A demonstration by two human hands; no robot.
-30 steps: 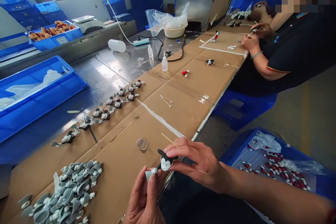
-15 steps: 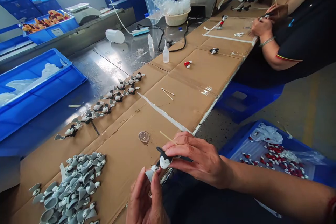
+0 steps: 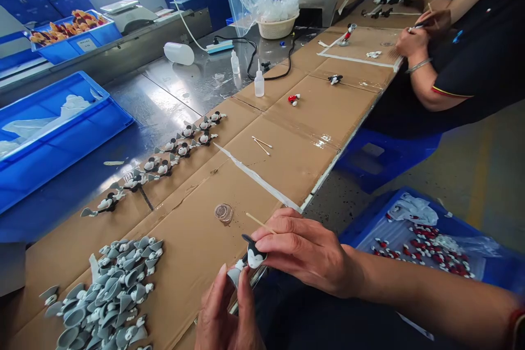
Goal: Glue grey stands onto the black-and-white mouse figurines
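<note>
The brown cardboard (image 3: 184, 262) spreads under everything I work on, and my two hands come together over its near edge, so I judge it wise to stay above it, where a dropped piece has something to land on rather than the gap beside the blue bin (image 3: 498, 279) at my right. A line of heads (image 3: 164, 168) lies along the far side, and the grey pile (image 3: 102, 301) sits to my left; my elbows and sleeves should stay clear of both. My right hand (image 3: 303, 251) has thumb and fingers clamped on the mouse head (image 3: 256, 257), which is just right of my left hand (image 3: 229, 311). The clear dish (image 3: 223, 212) lies a little beyond. My left thumb and forefinger are pinched on the grey part (image 3: 233, 275), with a little white showing above them. My right fingers also trap the thin stick (image 3: 259, 222), its free end pointing away up the board; I would let it lie lightly, so it neither twists my grip nor brushes the face. Smallest of all is the spot where the black arm (image 3: 245, 258) meets the white: whether they touch or are joined I can't tell. There, slow and straight seems best, with light pressure and both wrists steady.
</note>
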